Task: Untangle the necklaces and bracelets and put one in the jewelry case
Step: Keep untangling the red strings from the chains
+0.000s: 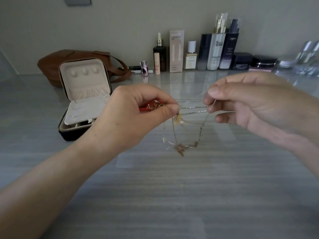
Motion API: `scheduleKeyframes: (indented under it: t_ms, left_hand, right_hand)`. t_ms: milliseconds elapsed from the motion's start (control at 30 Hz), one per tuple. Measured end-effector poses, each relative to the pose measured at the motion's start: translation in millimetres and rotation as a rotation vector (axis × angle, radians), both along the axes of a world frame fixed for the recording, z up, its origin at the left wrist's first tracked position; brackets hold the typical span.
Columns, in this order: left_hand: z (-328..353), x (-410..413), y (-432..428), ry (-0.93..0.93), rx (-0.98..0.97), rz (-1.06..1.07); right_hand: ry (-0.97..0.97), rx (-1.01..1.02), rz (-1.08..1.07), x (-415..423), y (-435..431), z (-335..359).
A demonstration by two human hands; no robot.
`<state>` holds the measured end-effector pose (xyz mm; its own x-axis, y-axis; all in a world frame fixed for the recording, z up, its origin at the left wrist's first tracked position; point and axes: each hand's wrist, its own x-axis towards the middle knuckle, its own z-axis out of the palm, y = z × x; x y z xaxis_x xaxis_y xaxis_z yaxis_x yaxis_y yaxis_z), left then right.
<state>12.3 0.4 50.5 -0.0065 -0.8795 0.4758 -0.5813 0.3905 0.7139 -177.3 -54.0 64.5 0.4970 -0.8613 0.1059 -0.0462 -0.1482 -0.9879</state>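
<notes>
The left grip (138, 114) is held with its back turned upward, the forearm stretched behind it. Thumb and forefinger are pinched on the tangled chains (193, 107). The right grip (255, 104) is held near, to its right, palm shown, fingers curled, the same chains pinched at the fingertips.

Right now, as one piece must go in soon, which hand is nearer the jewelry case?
Left. The left hand is beside the jewelry case, just to its right; the right hand is farther right, beyond the stretched chains.
</notes>
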Motion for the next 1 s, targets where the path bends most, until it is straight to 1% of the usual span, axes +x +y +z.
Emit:
scheduleKeyframes:
  t_ms: [67, 167, 267, 400, 467, 533, 600, 667, 733, 833, 933, 967, 1000]
  left_hand:
    - [0.6, 0.9, -0.9, 0.061, 0.011, -0.001]
    - [-1.5, 3.3, -4.8, 0.132, 0.047, -0.008]
    - [-9.4, 6.9, -10.7, 0.192, 0.159, -0.031]
    - [-16.9, 7.7, -13.7, 0.331, 0.33, -0.107]
    - [-18.8, 8.1, -14.1, 0.348, 0.374, -0.125]
    - [-20.0, 9.3, -15.2, 0.327, 0.386, -0.118]
    - [-20.1, 9.3, -15.3, 0.276, 0.362, -0.066]
    - [-19.9, 7.0, -15.4, 0.242, 0.292, 0.006]
    - [-18.8, 4.2, -14.3, 0.272, 0.211, 0.025]
    - [-20.1, 2.7, -13.0, 0.295, 0.177, -0.086]
    - [-17.1, 0.8, -7.0, 0.349, 0.253, -0.277]
    - [-15.0, 0.1, -4.6, 0.35, 0.271, -0.329]
    - [-13.9, -0.1, -2.3, 0.314, 0.276, -0.371]
  right_hand:
    - [-0.106, 0.091, 0.038, -0.9, -2.0, 1.5]
    - [-0.229, 0.188, 0.022, -3.2, -5.5, 3.2]
    - [-0.316, 0.257, 0.011, -4.4, -5.8, 5.2]
    - [-0.424, 0.305, 0.012, -4.8, -5.0, 6.4]
    - [-0.469, 0.323, 0.015, -4.6, -4.5, 6.6]
    - [-0.48, 0.327, 0.044, -3.6, -3.4, 5.5]
    - [-0.444, 0.322, 0.074, -0.9, -2.1, 2.8]
    - [-0.388, 0.308, 0.08, 1.9, -1.0, -0.2]
    - [-0.349, 0.297, 0.066, 4.4, -0.4, -2.3]
    - [-0.346, 0.316, 0.046, 6.7, 0.4, -4.4]
    - [-0.385, 0.346, 0.015, 8.9, 1.0, -5.8]
    - [-0.407, 0.36, -0.002, 9.3, 0.5, -5.7]
    - [-0.432, 0.38, -0.018, 8.8, -0.4, -5.6]
